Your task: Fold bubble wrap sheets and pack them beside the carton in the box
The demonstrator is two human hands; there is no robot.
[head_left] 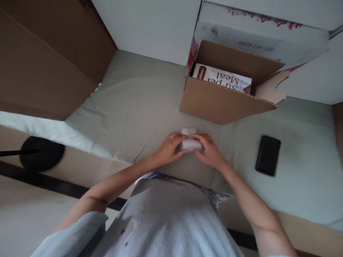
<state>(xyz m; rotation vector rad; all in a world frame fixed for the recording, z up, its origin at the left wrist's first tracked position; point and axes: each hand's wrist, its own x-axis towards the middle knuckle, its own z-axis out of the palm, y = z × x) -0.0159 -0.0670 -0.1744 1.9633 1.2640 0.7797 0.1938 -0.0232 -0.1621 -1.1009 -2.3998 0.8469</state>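
A grey shirt [171,214] fills the foreground. On the pale sheet [128,103] beyond, a brown box [53,64] is cut off at left, and an open carton [227,103] seems to keep a white box [222,78] in place. Left hand [170,148] and right hand [210,150] grip a small whitish packet [191,144] before the carton, fingers [199,137] curled around its ends, probably to steady it; its contents are too blurred to tell.

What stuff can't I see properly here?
Head view:
Small whitish bundle: blurred, ends partly covered by the left hand and right hand.
White lettered box: lower part hidden inside the open brown cardboard carton.
Large brown cardboard box: cut off by the left and top edges.
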